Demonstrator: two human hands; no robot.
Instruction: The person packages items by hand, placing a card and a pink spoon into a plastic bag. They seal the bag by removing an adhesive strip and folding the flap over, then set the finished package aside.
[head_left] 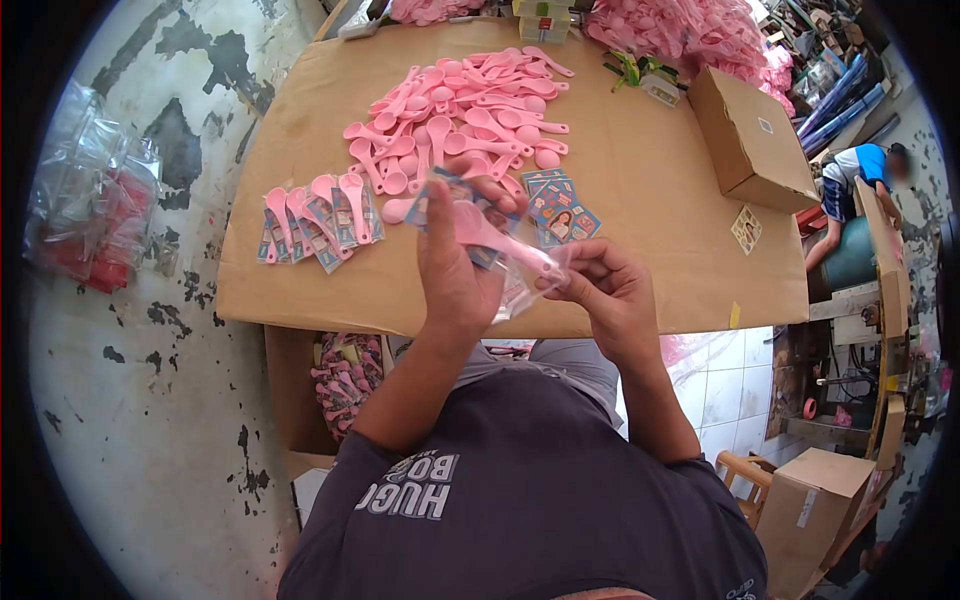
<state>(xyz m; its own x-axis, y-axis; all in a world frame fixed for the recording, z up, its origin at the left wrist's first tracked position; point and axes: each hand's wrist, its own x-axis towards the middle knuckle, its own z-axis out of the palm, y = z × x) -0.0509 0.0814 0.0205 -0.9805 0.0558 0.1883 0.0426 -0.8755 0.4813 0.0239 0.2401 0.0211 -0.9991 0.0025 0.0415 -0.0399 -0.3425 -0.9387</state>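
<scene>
Above the table's near edge, my left hand (455, 275) is closed around a pink measuring spoon (485, 232) and a blue printed card, its thumb upright. A clear plastic bag (515, 290) hangs around the spoon's handle end. My right hand (612, 295) pinches the plastic beside the handle tip. Just beyond the hands lies a small stack of blue printed cards (560, 212). A big heap of loose pink spoons (465, 115) covers the table behind them. To the left, several spoons paired with cards (325, 215) lie in an overlapping row.
On the brown table (680, 240) stands a cardboard box (750, 140) at the right. Bagged pink items (680, 35) fill the back. Below the left edge, an open carton holds packed spoons (348, 385). Another person (860, 170) bends at the far right.
</scene>
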